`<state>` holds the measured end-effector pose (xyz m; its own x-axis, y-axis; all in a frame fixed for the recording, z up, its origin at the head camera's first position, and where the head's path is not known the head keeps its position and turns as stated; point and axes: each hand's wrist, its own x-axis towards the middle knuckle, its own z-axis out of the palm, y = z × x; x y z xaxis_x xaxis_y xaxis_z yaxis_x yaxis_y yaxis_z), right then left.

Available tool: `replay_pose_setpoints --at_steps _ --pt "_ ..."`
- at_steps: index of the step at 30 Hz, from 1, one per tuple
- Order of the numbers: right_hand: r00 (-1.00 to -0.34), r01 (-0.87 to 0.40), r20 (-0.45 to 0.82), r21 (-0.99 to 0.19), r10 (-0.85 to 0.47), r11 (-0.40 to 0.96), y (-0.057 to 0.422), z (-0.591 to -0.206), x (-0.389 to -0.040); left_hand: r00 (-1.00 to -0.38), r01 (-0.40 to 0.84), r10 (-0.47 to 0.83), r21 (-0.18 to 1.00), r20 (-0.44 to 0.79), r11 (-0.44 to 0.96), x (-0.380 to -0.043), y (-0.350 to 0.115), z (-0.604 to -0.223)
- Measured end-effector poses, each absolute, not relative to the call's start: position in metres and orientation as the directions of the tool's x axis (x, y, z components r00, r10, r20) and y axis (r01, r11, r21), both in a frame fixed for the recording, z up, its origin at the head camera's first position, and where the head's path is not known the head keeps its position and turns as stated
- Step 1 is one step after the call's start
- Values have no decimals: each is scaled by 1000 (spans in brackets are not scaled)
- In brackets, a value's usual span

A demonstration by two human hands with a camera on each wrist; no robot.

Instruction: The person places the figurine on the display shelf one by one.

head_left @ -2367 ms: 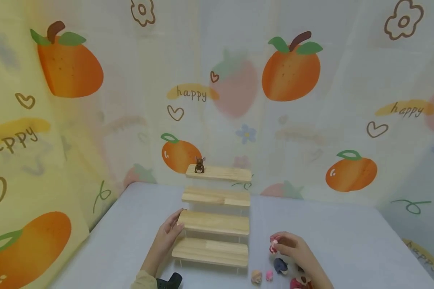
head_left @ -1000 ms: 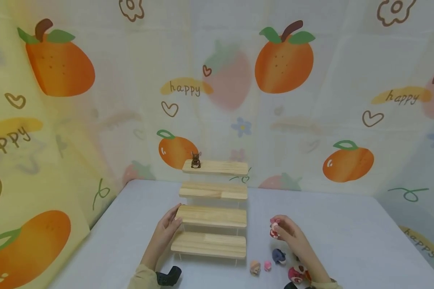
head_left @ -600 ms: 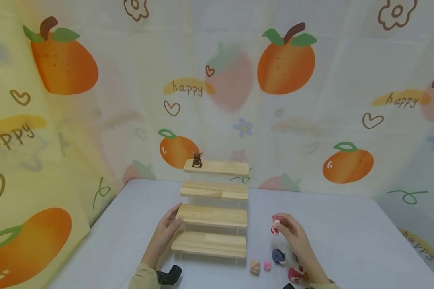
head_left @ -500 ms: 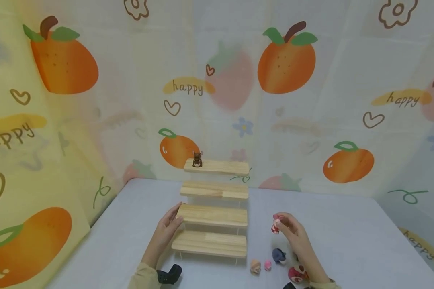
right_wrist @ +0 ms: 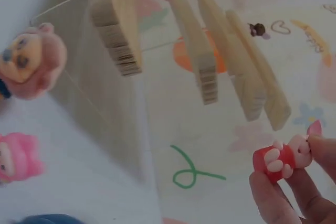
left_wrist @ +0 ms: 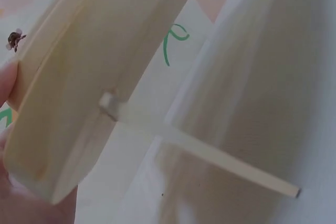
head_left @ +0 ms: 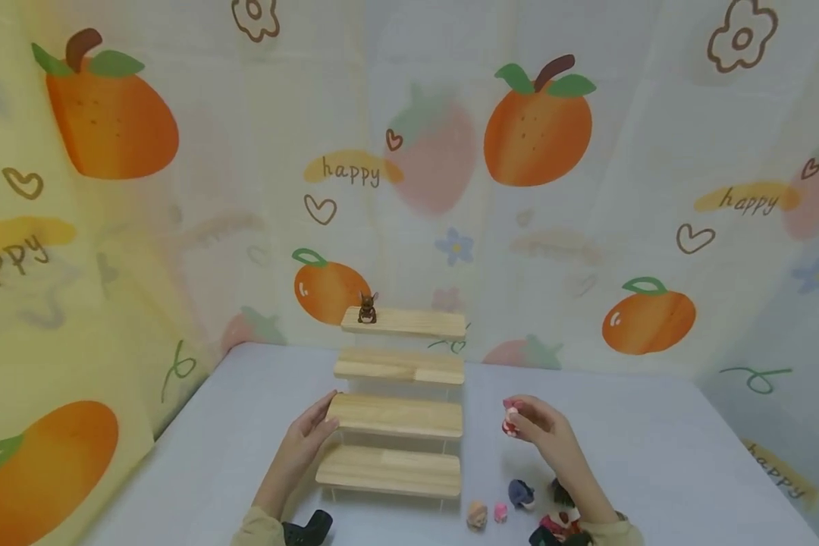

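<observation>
A four-step wooden display shelf (head_left: 396, 415) stands on the white table, its planks rising toward the back. My left hand (head_left: 299, 446) holds the left end of the second plank from the front, thumb on the near side. In the left wrist view the plank's underside (left_wrist: 105, 40) and a thin pale leg (left_wrist: 220, 161) show. My right hand (head_left: 553, 438) pinches a small pink-and-red figurine (right_wrist: 275, 162) between thumb and fingers, raised off the table to the right of the shelf. On the top plank, near its left end, sits a dark brown eared figurine (head_left: 367, 309).
Several figurines lie right of the shelf's front: a tan one (head_left: 477, 516), a pink one (head_left: 500, 513), a dark blue one (head_left: 521, 494) and a red one (head_left: 558, 525) partly behind the right wrist. A fruit-printed curtain (head_left: 560, 250) rises behind the table.
My right hand has lifted the pink-and-red figurine up and away from the other figurines, then shifted it slightly left. The left hand keeps its hold on the plank.
</observation>
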<state>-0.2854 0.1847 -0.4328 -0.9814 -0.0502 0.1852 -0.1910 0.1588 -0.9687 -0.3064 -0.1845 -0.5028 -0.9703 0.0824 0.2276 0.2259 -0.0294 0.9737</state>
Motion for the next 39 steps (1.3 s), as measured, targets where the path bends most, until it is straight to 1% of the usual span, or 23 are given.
replay_pose_setpoints --at_steps 6,9,12,14,20,26,30,36,39 --pt "-980 -184 166 -968 -112 170 181 -428 -285 -987 132 83 991 134 -32 -291 -191 -512" --pt "-976 -208 188 -954 -113 214 183 -425 -285 -984 144 99 989 146 -29 -288 -191 -515" --pt "-967 -252 234 -936 -101 244 184 -420 -288 -980 174 90 984 176 -31 -290 -189 -514" --pt "-963 -266 247 -928 -105 262 184 -416 -289 -982 171 82 985 173 -29 -290 -189 -513" --pt "-966 -257 244 -922 -83 291 176 -406 -291 -982 154 111 988 154 -4 -288 -192 -512" --pt "-971 -236 235 -928 -39 290 164 -399 -293 -982 156 111 988 154 13 -290 -197 -511" --pt "-975 -216 221 -943 -9 252 161 -396 -296 -979 173 116 985 169 20 -295 -196 -509" --pt "-972 -233 237 -951 -7 205 158 -389 -302 -965 221 143 975 221 -13 -302 -191 -505" --pt "-965 -261 264 -949 -9 178 155 -385 -305 -958 230 167 972 234 -42 -306 -188 -502"
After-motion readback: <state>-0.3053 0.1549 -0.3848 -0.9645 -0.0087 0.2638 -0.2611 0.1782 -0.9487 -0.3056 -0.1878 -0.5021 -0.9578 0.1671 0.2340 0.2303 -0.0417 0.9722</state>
